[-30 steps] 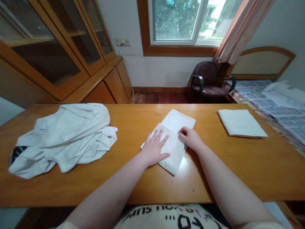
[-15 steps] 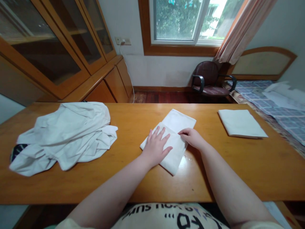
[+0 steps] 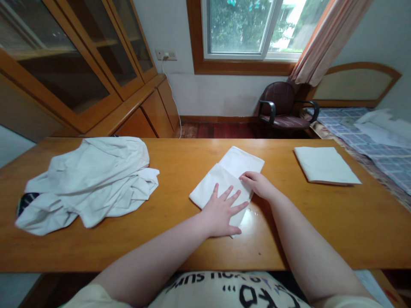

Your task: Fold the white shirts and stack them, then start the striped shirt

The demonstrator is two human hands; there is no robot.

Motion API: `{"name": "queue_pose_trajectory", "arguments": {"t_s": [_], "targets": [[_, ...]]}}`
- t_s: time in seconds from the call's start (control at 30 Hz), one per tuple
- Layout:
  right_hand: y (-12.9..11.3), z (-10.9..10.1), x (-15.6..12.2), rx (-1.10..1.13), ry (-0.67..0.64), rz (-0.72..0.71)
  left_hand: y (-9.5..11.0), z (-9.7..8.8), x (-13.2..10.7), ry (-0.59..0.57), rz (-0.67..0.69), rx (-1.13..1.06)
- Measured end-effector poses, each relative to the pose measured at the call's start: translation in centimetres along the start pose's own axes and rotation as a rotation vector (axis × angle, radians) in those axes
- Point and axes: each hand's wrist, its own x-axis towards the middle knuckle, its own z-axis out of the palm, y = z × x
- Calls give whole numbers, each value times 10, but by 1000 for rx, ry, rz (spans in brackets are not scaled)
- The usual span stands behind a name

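We look across a room with a glass-fronted wooden cabinet [image 3: 64,55] along the left, drawers beneath its doors. A white cord [image 3: 171,92] runs from a wall socket [image 3: 166,54] down the white wall [image 3: 218,94] to the dark red wooden floor [image 3: 218,131]. Daylight enters through a wood-framed window [image 3: 239,30] showing trees, a peach curtain [image 3: 330,38] at its right. Below stands a dark leather armchair [image 3: 281,105], just beside a bed [image 3: 353,128] with a blue checked cover.

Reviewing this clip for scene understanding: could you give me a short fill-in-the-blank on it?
The left hand lies ____ on the folded white cloth.
The crumpled white garment lies to that cloth's ____.
Beyond the table, a dark ____ with armrests stands near the window.

Missing words: flat; left; chair.
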Motion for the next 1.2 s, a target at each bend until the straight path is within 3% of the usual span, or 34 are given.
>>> {"name": "queue_pose_trajectory", "arguments": {"t_s": [0.23,0.43,0.53,0.73,0.8,0.93,1.2], "targets": [[-2,7,3,-115,35,-31,-3,-2,1,-4,-21,-51],[-8,9,0,-218,81,-36,-33,-6,-1,104,-484,-9],[-12,11,0,-297,87,-39,-49,-10,-5,85,-584,-24],[-10,10,-1,-416,29,-109,-41,-17,3,178,-596,58],[-7,9,-1,-407,21,-129,-38,-19,14,183,-504,79],[-1,9,0,-367,18,-154,-43,-18,34,86,-334,66],[0,9,0,-281,35,-169,-52,-7,41,86,-377,32]]}}
